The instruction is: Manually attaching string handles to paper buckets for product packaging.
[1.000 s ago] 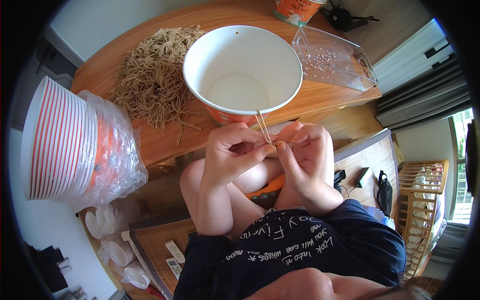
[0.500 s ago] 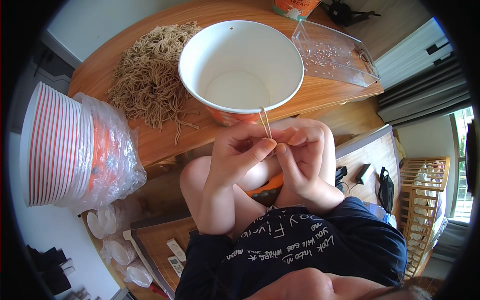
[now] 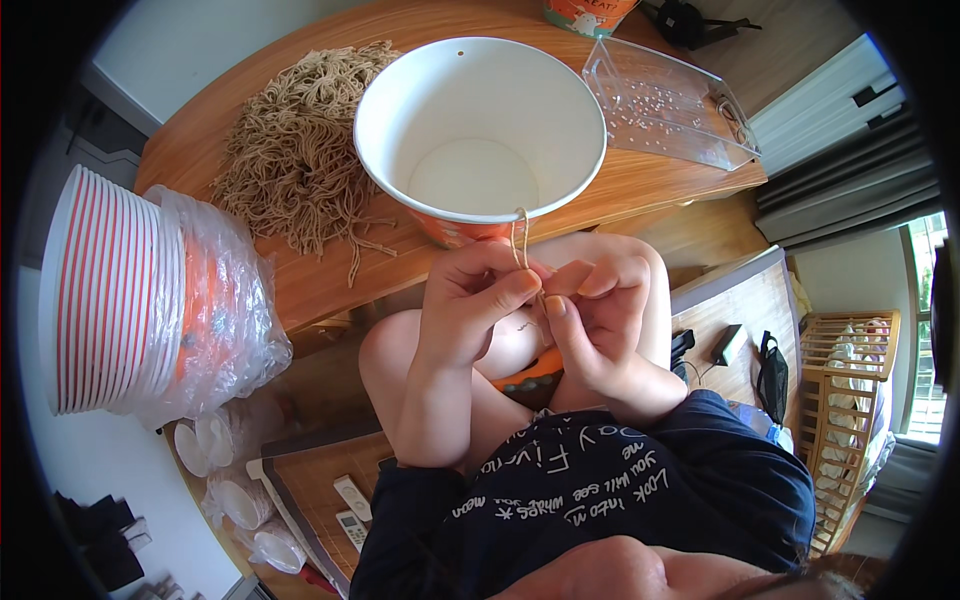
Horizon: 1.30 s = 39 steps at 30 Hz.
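Note:
A large white-lined paper bucket with an orange outside stands at the table's near edge. Through its rim on my side runs a loop of tan string. My left hand pinches the string just below the rim, thumb against the fingers. Close beside it, my right hand pinches the string's lower part between thumb and forefinger, its other fingers curled. Thin ends hang beneath the fingertips. A small hole shows in the bucket's far wall.
A heap of tan strings lies left of the bucket on the wooden table. On the right sits a clear plastic tray with small pale beads. Nested buckets in plastic wrap stand at the left.
My left hand has shifted slightly left and up along the string. The fingertips of both hands are a little farther apart, and the bucket has tilted or moved very slightly.

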Motion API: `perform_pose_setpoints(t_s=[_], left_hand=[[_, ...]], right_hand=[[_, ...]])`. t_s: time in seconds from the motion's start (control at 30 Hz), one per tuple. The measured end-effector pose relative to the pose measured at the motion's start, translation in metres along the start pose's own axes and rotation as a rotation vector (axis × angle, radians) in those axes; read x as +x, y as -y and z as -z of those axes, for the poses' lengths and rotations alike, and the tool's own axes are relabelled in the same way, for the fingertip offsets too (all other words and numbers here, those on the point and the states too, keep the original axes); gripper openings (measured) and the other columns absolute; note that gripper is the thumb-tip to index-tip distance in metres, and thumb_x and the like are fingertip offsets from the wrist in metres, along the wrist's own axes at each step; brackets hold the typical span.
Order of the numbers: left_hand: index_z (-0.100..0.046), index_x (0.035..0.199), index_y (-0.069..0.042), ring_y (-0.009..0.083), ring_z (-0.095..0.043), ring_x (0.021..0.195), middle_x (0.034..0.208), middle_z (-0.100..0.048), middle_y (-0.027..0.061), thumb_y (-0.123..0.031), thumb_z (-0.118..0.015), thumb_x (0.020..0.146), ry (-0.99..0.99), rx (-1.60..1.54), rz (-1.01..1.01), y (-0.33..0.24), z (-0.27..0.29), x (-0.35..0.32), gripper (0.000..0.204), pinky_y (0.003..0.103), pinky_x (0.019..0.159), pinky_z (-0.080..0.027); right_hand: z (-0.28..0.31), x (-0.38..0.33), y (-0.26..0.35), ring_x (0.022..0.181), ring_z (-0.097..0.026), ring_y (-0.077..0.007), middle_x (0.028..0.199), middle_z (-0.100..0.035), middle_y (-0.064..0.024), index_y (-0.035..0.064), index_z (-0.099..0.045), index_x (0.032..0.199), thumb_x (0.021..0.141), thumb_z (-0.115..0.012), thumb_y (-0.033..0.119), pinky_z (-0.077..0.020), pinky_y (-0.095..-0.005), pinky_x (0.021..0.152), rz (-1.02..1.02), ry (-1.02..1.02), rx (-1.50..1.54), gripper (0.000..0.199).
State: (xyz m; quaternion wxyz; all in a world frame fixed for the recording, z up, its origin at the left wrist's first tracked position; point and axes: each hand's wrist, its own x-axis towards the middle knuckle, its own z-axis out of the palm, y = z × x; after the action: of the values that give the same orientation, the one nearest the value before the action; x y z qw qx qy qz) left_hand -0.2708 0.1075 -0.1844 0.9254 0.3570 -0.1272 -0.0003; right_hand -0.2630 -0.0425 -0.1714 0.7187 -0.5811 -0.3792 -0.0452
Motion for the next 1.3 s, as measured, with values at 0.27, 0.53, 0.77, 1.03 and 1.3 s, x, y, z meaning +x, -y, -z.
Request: perform_pose_setpoints(t_s=[0.27, 0.53, 0.77, 1.03, 1.3], left_hand=[[-0.066, 0.09, 0.004, 0.0108, -0.063, 0.072, 0.086, -0.069, 0.0089, 0.0, -0.067, 0.088, -0.03, -0.054, -0.109, 0.009, -0.002, 0.0, 0.005, 0.025, 0.066, -0.052], [-0.064, 0.092, 0.001, 0.0095, -0.056, 0.073, 0.087, -0.062, 0.0047, -0.006, -0.066, 0.091, -0.062, -0.04, -0.121, 0.013, -0.007, 0.0, 0.007, 0.022, 0.063, -0.046], [-0.066, 0.094, 0.002, 0.0092, -0.06, 0.074, 0.086, -0.067, 0.0064, -0.008, -0.066, 0.092, -0.061, -0.086, -0.118, 0.013, -0.006, 0.001, 0.01, 0.021, 0.066, -0.049], [-0.067, 0.099, 0.002, 0.0072, -0.055, 0.065, 0.08, -0.064, 0.0038, -0.013, -0.059, 0.097, 0.024, 0.073, 0.002, -0.006, -0.004, 0.0, 0.017, 0.021, 0.057, -0.043], [-0.073, 0.082, -0.012, 0.0123, -0.049, 0.055, 0.07, -0.058, -0.0021, -0.001, -0.073, 0.067, -0.126, 1.212, -0.97, -0.029, -0.004, -0.004, 0.018, 0.024, 0.047, -0.039]], right_hand=[[0.003, 0.003, -0.003, 0.079, -0.059, -0.019, 0.09, -0.057, -0.0177, 0.0065, -0.025, 0.104, 0.089, -0.049, -0.017, -0.0497, -0.0278, 0.074, 0.106, 0.057, -0.104, 0.037], [0.012, 0.009, -0.004, 0.076, -0.06, -0.0205, 0.089, -0.058, -0.0192, 0.0076, -0.025, 0.102, 0.087, -0.051, -0.018, -0.0499, -0.0278, 0.069, 0.157, 0.132, -0.139, 0.039], [0.014, 0.013, -0.002, 0.074, -0.059, -0.0207, 0.089, -0.058, -0.0196, 0.0076, -0.026, 0.102, 0.086, -0.05, -0.02, -0.0501, -0.0287, 0.067, 0.196, 0.162, -0.16, 0.04], [0.015, 0.004, 0.006, 0.079, -0.055, -0.0186, 0.097, -0.056, -0.0206, 0.0051, -0.018, 0.134, 0.092, -0.051, -0.009, -0.0476, -0.0298, 0.07, 0.046, 0.151, -0.024, 0.054], [0.015, -0.007, 0.022, 0.078, -0.055, -0.0179, 0.097, -0.055, -0.0183, 0.0048, -0.022, 0.13, 0.087, -0.056, -0.011, -0.0456, -0.0275, 0.069, -0.031, 0.146, -0.126, 0.058]])
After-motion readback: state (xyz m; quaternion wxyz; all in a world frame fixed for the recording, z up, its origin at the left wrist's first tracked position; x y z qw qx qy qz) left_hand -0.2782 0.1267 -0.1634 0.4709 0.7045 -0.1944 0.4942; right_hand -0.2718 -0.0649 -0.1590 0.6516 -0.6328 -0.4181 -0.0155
